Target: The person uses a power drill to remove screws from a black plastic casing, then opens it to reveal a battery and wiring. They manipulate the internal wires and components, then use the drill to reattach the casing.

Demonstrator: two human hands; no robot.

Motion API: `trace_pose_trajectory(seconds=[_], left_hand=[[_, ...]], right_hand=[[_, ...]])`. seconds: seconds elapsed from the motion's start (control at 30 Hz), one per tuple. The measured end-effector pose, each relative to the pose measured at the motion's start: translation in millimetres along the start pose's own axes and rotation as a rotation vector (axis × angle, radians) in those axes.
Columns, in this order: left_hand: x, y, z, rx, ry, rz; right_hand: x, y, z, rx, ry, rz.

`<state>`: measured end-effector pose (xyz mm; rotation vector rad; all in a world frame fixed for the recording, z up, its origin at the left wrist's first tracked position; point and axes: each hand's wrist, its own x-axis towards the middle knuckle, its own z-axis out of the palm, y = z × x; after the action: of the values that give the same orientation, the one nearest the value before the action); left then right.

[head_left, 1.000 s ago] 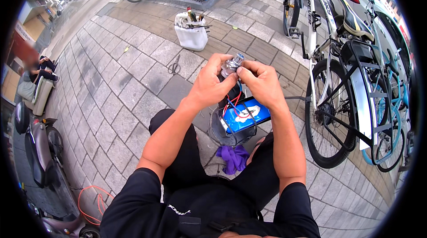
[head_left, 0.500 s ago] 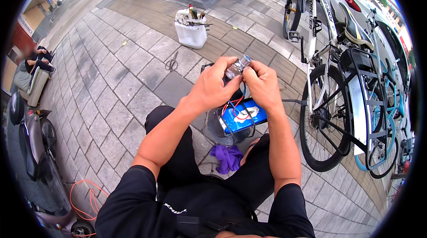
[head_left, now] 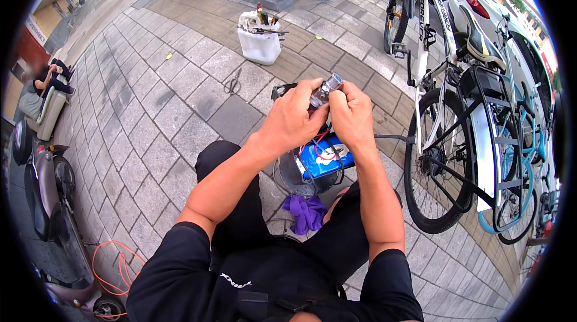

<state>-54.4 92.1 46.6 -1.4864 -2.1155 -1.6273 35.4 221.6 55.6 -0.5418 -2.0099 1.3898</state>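
Observation:
Both hands meet in front of me over a small silvery, cylinder-shaped metal part (head_left: 327, 87). My left hand (head_left: 290, 117) pinches its left side between thumb and fingers. My right hand (head_left: 351, 117) closes on its right side, and the fingers partly hide the part. Below them a blue wrapped block (head_left: 314, 161) with a torn white patch rests on a dark round tub (head_left: 286, 174), between my knees. Red, blue and black wires (head_left: 318, 141) run over the block, their upper ends hidden behind my hands. A purple cloth (head_left: 306, 214) lies by the tub.
A white cut-open jug (head_left: 259, 42) holding tools stands ahead on the paving. Scissors (head_left: 232, 84) lie nearer. A white bicycle (head_left: 439, 111) stands at right, a scooter (head_left: 51, 196) and an orange cable (head_left: 123, 271) at left. Someone sits at far left (head_left: 45, 90).
Both hands still grip the metal part, which has shifted and turned slightly. My right hand has moved a little to the left. The seated person's arms have moved.

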Motion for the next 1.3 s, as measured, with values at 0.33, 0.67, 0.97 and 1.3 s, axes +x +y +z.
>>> trace_pose_trajectory(seconds=[0.33, 0.67, 0.97, 1.3], left_hand=[[3.7, 7.9, -4.4, -0.023, -0.067, -0.089], [15.2, -23.4, -18.9, -0.854, -0.31, -0.468], [14.0, -31.7, -11.7, -0.861, -0.267, -0.357], [12.8, -25.1, -6.2, -0.763, -0.249, -0.297]], right_hand=[[3.7, 7.9, -9.4, 0.241, -0.108, 0.102], [8.5, -13.8, -16.9, 0.233, -0.215, 0.063], [8.5, -3.7, -7.8, 0.257, -0.197, 0.024], [10.6, -7.7, -13.9, 0.39, -0.255, 0.107]])
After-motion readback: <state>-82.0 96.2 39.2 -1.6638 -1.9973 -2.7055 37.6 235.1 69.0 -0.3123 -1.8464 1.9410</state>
